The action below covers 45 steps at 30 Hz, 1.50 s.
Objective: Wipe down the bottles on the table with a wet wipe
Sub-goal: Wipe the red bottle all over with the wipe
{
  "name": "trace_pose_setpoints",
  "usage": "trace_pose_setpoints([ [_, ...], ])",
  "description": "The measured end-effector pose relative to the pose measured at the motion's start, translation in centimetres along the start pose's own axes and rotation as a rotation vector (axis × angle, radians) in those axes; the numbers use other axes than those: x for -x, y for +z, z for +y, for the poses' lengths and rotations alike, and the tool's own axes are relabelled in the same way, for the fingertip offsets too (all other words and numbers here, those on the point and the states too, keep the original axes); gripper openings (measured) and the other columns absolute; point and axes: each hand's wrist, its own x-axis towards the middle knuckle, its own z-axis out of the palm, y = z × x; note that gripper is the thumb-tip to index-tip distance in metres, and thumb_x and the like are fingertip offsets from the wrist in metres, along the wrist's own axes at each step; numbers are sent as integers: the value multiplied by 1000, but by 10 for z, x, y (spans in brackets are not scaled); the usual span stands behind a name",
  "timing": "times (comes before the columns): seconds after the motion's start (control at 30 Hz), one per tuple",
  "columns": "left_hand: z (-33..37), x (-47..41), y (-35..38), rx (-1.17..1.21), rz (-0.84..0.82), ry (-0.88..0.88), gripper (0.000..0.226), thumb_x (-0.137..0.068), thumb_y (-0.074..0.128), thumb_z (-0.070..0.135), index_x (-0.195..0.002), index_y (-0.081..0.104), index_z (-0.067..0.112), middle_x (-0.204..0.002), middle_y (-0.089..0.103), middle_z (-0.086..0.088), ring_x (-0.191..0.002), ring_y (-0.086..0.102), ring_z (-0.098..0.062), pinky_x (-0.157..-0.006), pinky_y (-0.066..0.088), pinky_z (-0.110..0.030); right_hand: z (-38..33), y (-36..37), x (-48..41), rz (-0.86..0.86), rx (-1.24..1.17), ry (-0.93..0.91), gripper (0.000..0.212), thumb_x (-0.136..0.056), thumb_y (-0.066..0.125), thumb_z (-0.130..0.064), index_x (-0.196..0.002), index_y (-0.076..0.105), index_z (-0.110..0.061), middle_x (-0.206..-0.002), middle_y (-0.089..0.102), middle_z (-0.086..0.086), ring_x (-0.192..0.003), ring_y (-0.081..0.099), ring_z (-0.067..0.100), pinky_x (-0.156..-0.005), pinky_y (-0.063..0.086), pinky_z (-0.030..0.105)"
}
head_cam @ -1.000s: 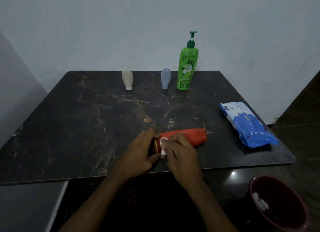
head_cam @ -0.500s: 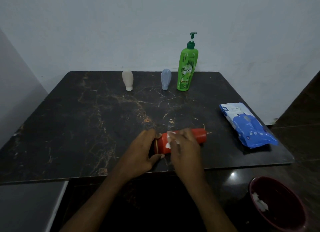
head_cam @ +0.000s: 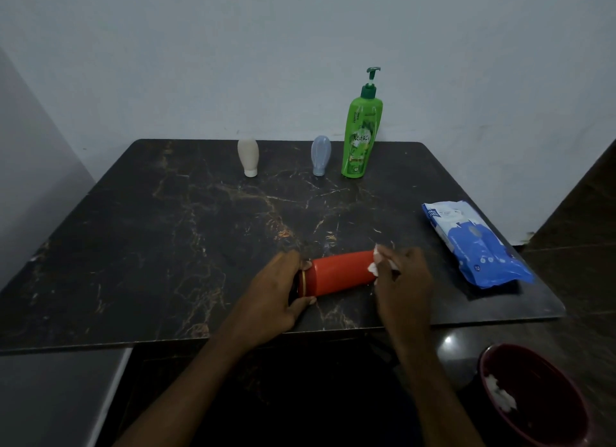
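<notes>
— Red plastic, smooth and stiff: that is how I judge the red bottle [head_cam: 340, 273], which lies on its side on the surface [head_cam: 166, 246] between my two hands. I would guess it is light, and being round it will roll if I let go.

— Where do you have it?

— My left hand [head_cam: 276, 296] is curled round the cap end, thumb on the near side and fingers over the far side. I think that is the right place. The gold band and cap give a ridge to hold against, while the body will likely turn slick once damp.

— And the other hand?

— My right hand [head_cam: 403, 280] is at the base end, fingers bunched and pinching the wet wipe [head_cam: 378, 263] against the bottle. The wipe is soft and crumpled, and little of it shows past my fingers.

— What else is waiting?

— Well beyond my hands, three stand upright: a beige bottle [head_cam: 248, 155] and a blue bottle [head_cam: 321, 155], both on their caps, and a green pump bottle [head_cam: 361, 136] just beside the blue one. The pump bottle looks tall and tippy, so I would take it by the body, not the pump. The wipe pack [head_cam: 473, 243] lies to the right of my right hand, apart from it. Nearer than that hand, off the surface, a dark red bowl [head_cam: 550, 423] holds white crumpled wipes.
</notes>
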Motion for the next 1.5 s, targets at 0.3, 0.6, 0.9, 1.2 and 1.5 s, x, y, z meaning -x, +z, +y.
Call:
trace_pose_setpoints([
  [0.3, 2, 1, 0, -93, 10, 105, 31, -83, 75, 13, -106, 55, 14, -104, 56, 5, -90, 53, -12, -72, 50, -36, -49, 27, 44, -329, 129, -392, 40, -85, 60, 1, -121, 64, -16, -114, 45, -6, -95, 53, 9, -83, 50, 21],
  [0.6, 4, 3, 0, -189, 62, 228, 34, -81, 78, 5, -104, 55, 13, -107, 62, -3, -89, 59, -17, -72, 54, -36, -8, -15, -9, -242, 335, -174, 42, -83, 65, 1, -120, 65, -19, -117, 47, 2, -95, 45, 7, -90, 48, 27],
  [0.9, 8, 4, -4, -179, 49, 254, 34, -80, 63, -1, -109, 56, 15, -121, 64, -6, -103, 64, -21, -83, 55, -32, 11, -16, 1, -98, 140, -75, 22, -95, 58, -5, -113, 68, -9, -103, 49, -2, -77, 49, 0, -67, 38, 10],
  [1.2, 8, 4, -1, -226, 12, 245, 20, -82, 59, 14, -101, 55, 14, -114, 59, 0, -101, 57, -18, -83, 41, -17, -32, 26, 66, -295, 106, -371, 30, -89, 54, -7, -115, 66, -16, -107, 49, -6, -83, 51, 5, -75, 41, 10],
  [1.5, 4, 2, -1, -210, -4, 244, 27, -88, 70, 3, -108, 56, 15, -123, 61, -2, -108, 60, -20, -84, 55, -31, 20, -13, -4, -110, 221, -127, 23, -94, 59, -6, -114, 68, -10, -104, 52, 4, -76, 50, 3, -68, 40, 13],
])
